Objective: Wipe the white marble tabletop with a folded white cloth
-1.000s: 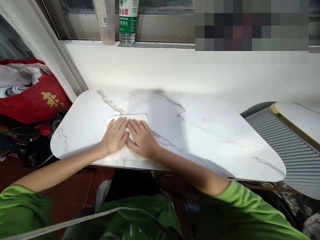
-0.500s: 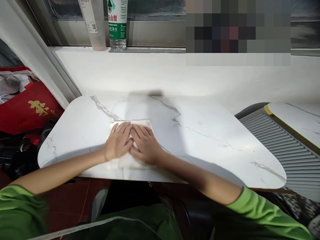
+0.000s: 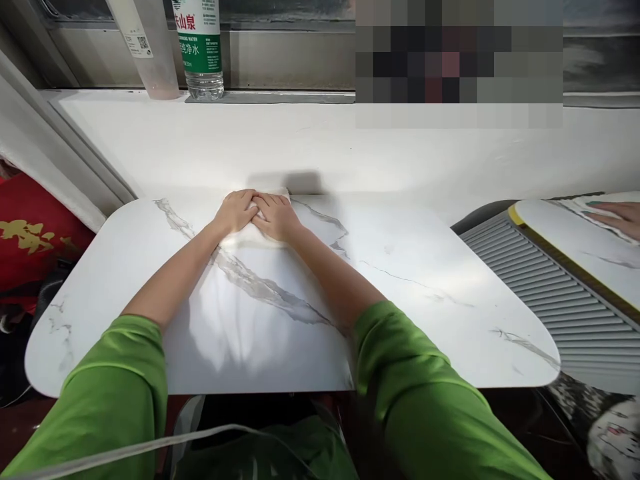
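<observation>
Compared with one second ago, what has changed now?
The left hand and right hand have pushed the white cloth forward across the table, toward the wall. Another person's hand, on a second cloth, has come into view at right. Both hands stay on the white cloth; the bottle still stands upright.

Loose, bright green sleeves [image 3: 430, 387] with a faint sheen and soft creases end in plain hems, baring the forearms [image 3: 187, 267], while the shirt front [image 3: 305, 443] looks darker green, crossed by a thin whitish cord [image 3: 150, 445].
</observation>
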`<state>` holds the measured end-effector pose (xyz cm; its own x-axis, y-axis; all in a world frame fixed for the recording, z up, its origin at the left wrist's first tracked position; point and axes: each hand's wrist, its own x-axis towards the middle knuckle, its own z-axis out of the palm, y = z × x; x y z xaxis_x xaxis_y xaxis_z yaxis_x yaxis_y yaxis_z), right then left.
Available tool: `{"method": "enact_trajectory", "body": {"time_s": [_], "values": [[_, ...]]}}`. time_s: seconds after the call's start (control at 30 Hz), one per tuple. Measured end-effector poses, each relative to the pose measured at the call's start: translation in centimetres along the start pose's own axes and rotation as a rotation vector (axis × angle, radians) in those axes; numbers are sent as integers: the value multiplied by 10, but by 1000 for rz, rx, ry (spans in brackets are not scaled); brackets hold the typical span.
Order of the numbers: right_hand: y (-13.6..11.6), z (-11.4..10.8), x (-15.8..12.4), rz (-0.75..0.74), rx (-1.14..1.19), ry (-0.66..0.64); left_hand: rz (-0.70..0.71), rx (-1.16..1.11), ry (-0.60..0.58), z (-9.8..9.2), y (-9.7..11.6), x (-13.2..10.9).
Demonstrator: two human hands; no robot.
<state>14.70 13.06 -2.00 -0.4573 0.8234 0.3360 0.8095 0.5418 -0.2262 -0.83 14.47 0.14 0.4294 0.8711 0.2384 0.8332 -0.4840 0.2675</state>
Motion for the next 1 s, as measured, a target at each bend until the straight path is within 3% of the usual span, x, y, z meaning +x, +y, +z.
{"method": "enact_trajectory", "body": {"time_s": [0.13,0.27,0.43,0.57,0.67,0.83,1.0], "values": [[-5,-2,-12,2,5,9,-15,-5,-20,2,7,-11],[-17,-14,-45,-21,8,-9,-45,-7,-28,1,33,-41],[-43,-38,-122,-72,-13,-29,-49,-4,-52,-1,88,-108],[-68,-61,-192,-110,-80,-66,61,-24,-120,-3,130,-162],[-85,-75,-231,-113,-106,-71,113,-58,-154,-5,153,-188],[-96,-79,-254,-41,-109,-69,179,-114,-184,-6,169,-198],[-68,-70,-222,-77,-16,-53,85,-89,-174,0,160,-170]]}}
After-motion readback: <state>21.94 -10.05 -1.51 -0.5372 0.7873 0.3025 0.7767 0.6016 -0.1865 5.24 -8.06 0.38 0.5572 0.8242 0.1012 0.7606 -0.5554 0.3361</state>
